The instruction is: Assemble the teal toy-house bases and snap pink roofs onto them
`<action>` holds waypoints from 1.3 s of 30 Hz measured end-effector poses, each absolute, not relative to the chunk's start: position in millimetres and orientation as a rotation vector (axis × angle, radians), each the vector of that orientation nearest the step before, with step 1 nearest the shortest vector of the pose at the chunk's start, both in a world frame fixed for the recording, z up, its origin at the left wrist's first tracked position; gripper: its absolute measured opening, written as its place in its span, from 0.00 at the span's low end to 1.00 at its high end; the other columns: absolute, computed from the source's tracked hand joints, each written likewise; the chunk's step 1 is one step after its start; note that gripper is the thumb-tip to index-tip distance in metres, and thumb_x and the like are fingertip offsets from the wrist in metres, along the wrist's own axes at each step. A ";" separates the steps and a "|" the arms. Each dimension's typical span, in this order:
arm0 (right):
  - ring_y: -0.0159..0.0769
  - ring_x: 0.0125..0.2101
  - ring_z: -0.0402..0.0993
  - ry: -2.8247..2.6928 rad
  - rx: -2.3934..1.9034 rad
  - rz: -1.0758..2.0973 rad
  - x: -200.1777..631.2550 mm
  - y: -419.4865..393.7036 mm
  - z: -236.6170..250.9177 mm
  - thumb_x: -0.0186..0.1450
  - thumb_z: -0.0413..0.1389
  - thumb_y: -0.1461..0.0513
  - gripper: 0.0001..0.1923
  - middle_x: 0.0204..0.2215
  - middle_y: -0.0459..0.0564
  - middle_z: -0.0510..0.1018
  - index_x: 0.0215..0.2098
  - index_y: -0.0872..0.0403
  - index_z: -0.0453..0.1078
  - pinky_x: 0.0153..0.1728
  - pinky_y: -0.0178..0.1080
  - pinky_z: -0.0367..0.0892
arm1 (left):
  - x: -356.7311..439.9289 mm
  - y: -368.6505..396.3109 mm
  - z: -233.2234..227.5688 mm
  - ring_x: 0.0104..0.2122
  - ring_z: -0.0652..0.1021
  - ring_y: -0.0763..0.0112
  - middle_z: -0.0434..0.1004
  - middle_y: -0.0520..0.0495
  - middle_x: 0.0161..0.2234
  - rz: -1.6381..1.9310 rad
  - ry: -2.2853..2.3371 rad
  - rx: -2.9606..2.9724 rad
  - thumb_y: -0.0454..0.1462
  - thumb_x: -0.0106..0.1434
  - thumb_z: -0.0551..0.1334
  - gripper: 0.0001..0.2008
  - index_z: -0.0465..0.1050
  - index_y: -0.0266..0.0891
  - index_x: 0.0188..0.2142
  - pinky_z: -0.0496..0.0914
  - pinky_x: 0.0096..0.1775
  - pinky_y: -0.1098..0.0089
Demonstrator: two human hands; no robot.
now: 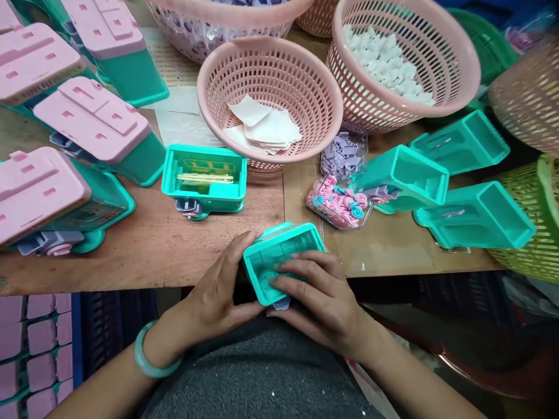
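Note:
An open-topped turquoise plastic box (273, 251) is tilted at the table's front edge, between my two hands. My left hand (218, 288) grips its left side, thumb near the bottom and fingers along the far side. My right hand (325, 297) has its fingers inside the box and its thumb below, near a small purple plastic piece (282, 304) on the outside. What the right fingertips touch inside is partly hidden. Beyond it on the table stands another turquoise box (203, 201), holding yellowish sticks (205, 178) and fitted with a purple part (187, 208).
Turquoise boxes with pink lids (94, 119) crowd the left. A pink basket (268, 49) holds white paper pieces; another basket (371, 96) holds small white parts. To the right are a tray of rosettes (338, 203), purple parts (344, 154) and empty turquoise boxes (476, 218).

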State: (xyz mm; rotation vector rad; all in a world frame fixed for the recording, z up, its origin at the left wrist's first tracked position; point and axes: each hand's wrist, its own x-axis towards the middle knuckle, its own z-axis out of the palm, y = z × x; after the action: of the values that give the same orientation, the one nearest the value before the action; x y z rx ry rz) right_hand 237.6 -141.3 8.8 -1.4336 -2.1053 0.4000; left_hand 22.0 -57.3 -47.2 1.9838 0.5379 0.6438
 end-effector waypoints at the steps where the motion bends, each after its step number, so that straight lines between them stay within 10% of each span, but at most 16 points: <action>1: 0.43 0.47 0.73 -2.097 -1.444 0.399 237.9 -142.0 8.5 0.67 0.64 0.57 0.15 0.43 0.51 0.82 0.51 0.51 0.72 0.50 0.48 0.71 | 22.6 -58.1 -47.4 0.66 0.66 0.43 0.59 0.32 0.69 0.652 0.545 2.001 0.40 0.58 0.74 0.56 0.37 0.46 0.74 0.66 0.65 0.48; 9: 0.40 0.46 0.76 -2.064 -1.413 0.500 242.0 -141.1 12.1 0.70 0.60 0.62 0.11 0.40 0.48 0.85 0.50 0.56 0.75 0.50 0.45 0.70 | 27.6 -59.8 -47.7 0.65 0.67 0.48 0.61 0.28 0.66 0.730 0.562 2.091 0.42 0.57 0.74 0.57 0.39 0.33 0.73 0.67 0.65 0.52; 27: 0.39 0.45 0.74 -2.005 -1.372 0.270 238.1 -129.6 3.6 0.72 0.57 0.56 0.13 0.44 0.52 0.78 0.51 0.54 0.69 0.52 0.45 0.71 | 26.4 -53.8 -37.5 0.62 0.71 0.46 0.64 0.36 0.64 0.640 0.738 2.011 0.37 0.56 0.72 0.51 0.44 0.48 0.71 0.71 0.59 0.51; 32: 0.48 0.59 0.68 -1.853 -1.411 0.199 251.3 -123.9 23.7 0.70 0.58 0.49 0.26 0.54 0.61 0.72 0.59 0.55 0.63 0.60 0.53 0.67 | 35.4 -49.1 -20.1 0.63 0.70 0.43 0.67 0.37 0.64 0.512 0.891 1.676 0.42 0.53 0.75 0.45 0.55 0.48 0.66 0.67 0.61 0.46; 39: 0.41 0.41 0.77 -1.542 -1.842 0.040 340.1 -122.8 11.0 0.72 0.53 0.64 0.08 0.39 0.52 0.80 0.43 0.51 0.75 0.43 0.44 0.72 | 57.5 -42.0 5.4 0.55 0.78 0.49 0.77 0.38 0.56 0.530 0.948 1.029 0.49 0.50 0.76 0.44 0.60 0.44 0.61 0.76 0.52 0.59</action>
State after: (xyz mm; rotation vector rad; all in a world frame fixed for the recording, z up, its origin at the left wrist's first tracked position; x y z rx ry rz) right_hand 340.1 -122.8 11.0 -1.8422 -1.5422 0.0397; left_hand 57.5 -42.0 5.4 1.0293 0.9485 0.5303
